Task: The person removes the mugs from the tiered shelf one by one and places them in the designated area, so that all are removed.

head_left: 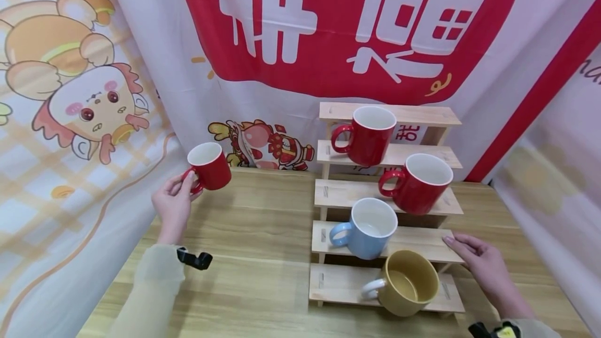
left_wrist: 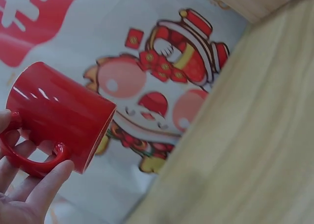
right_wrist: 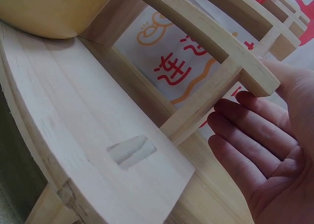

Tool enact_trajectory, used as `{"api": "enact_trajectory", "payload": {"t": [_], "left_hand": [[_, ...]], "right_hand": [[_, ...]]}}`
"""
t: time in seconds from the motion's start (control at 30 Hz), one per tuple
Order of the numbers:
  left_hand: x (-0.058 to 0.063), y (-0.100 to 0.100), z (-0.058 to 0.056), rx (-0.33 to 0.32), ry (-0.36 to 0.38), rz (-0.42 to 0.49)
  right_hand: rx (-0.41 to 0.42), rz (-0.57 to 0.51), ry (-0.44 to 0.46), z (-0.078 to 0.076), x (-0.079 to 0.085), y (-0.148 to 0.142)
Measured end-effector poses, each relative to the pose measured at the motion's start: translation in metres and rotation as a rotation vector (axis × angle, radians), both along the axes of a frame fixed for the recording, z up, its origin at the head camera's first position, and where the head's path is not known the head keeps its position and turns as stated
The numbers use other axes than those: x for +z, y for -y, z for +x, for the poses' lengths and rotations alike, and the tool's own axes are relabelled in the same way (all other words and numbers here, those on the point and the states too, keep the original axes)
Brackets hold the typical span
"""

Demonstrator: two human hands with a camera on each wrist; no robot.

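Note:
My left hand (head_left: 173,200) grips a red mug (head_left: 213,171) by its handle, out to the left of a stepped wooden rack (head_left: 338,190) and above the table. In the left wrist view the mug (left_wrist: 61,111) shows a glossy red side, with thumb and fingers at its handle. At the rack's right side, my right hand (head_left: 483,265) holds the end of the second step from the front, thumb on top. The right wrist view shows the fingers (right_wrist: 255,131) beneath that step's end (right_wrist: 260,82). A blue mug (head_left: 368,233) stands on this same step.
A tan mug with a white handle (head_left: 410,286) sits on the lowest step. Two more red mugs, one on the middle step (head_left: 418,189) and one higher (head_left: 371,142), stand behind. Printed cloth (head_left: 263,93) hangs around the wooden table (head_left: 253,254).

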State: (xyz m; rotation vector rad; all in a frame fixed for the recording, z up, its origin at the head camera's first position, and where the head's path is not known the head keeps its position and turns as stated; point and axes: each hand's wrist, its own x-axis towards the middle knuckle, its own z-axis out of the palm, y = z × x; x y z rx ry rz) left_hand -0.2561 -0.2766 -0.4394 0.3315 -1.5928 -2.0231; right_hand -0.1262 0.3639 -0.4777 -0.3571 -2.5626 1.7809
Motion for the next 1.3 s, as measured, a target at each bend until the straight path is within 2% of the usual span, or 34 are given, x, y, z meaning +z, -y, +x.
{"api": "enact_trajectory", "payload": {"t": [0.1,0.33,0.6,0.87,0.97,1.3], "left_hand": [[-0.016,0.003,0.002,0.022,0.026,0.016],[-0.045,0.008,0.002,0.073,0.01,0.016],[-0.067,0.014,-0.016,0.096,0.022,0.077],[-0.079,0.016,-0.03,0.142,0.102,0.122],[-0.082,0.019,-0.034,0.138,0.127,0.137],[-0.084,0.026,-0.048,0.116,0.131,0.213]], "right_hand": [[-0.004,-0.013,-0.002,0.001,-0.001,0.001],[-0.006,-0.055,-0.021,0.001,-0.003,0.001],[-0.012,-0.031,-0.019,0.0,-0.002,0.0],[-0.007,-0.024,-0.013,-0.001,-0.001,0.003],[-0.007,-0.038,-0.022,0.0,-0.001,0.003],[-0.022,-0.059,-0.038,0.001,-0.002,0.001]]}}
